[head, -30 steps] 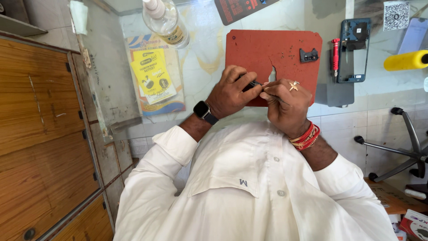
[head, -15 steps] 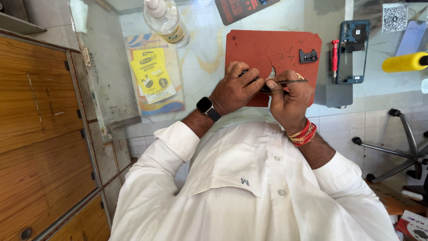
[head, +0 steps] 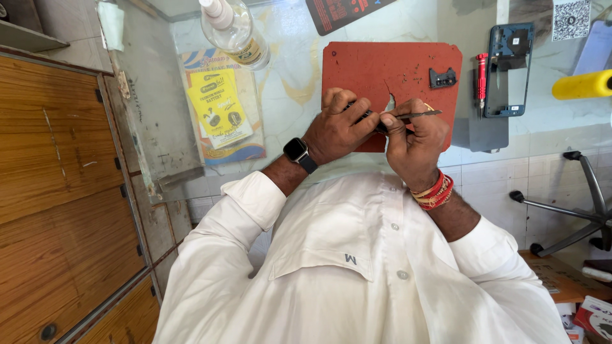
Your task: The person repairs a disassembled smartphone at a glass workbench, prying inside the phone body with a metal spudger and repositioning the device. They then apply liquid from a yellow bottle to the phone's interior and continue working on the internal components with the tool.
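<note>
Seen from the head camera, a glass-topped marble counter (head: pixel 299 83) runs beside wooden cabinet doors (head: pixel 57 185) and a tiled wall. A red work mat (head: pixel 408 64), flat with clipped corners, lies on the glass. Over its near edge, the left hand (head: pixel 338 127) curls its fingers pressed around a small dark part (head: pixel 373 118); the right hand (head: pixel 414 140) pinches slim metal tweezers (head: pixel 417 114), tip pointing right. Compared with half a second ago, both hands sit almost the same, tweezers barely shifted. Nearby lie a clear plastic bottle (head: pixel 233 32), a yellow leaflet (head: pixel 218 108), a red screwdriver (head: pixel 481 76), a blue phone frame (head: pixel 508 67) and a yellow roll (head: pixel 581 84).
</note>
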`<state>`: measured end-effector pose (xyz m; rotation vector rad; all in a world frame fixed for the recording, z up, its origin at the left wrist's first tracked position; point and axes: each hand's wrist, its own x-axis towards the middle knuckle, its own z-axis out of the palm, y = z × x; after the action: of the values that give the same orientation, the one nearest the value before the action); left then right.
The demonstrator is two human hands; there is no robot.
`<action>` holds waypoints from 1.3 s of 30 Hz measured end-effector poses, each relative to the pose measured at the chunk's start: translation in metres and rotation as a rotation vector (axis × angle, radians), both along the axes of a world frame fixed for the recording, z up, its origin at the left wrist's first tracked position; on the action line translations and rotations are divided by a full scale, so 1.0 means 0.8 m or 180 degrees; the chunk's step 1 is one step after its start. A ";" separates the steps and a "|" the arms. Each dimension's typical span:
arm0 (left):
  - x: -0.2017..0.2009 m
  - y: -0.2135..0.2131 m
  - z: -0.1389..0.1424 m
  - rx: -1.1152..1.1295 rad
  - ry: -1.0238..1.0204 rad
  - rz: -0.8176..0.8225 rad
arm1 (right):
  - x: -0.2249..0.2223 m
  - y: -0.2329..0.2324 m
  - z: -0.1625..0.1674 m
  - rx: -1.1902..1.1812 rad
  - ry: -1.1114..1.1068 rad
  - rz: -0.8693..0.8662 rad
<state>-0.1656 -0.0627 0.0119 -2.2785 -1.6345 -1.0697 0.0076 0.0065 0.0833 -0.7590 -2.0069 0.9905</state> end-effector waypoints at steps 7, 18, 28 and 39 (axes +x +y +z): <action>-0.001 0.003 0.004 0.0057 0.0030 -0.0044 | 0.000 -0.001 -0.017 0.0542 0.0330 0.0092; -0.004 0.003 0.012 0.0045 -0.0052 -0.0106 | 0.021 0.001 -0.024 0.1180 0.0372 0.0247; -0.002 0.001 0.010 -0.0064 -0.0031 -0.0091 | 0.022 0.007 -0.009 0.0402 0.0234 0.0303; 0.005 0.007 0.007 -0.0141 0.0132 -0.0038 | 0.022 0.006 -0.014 0.0398 0.0189 -0.0044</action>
<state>-0.1613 -0.0568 0.0172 -2.3247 -1.6470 -0.9916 0.0250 0.0111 0.0722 -0.6674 -1.9891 0.8611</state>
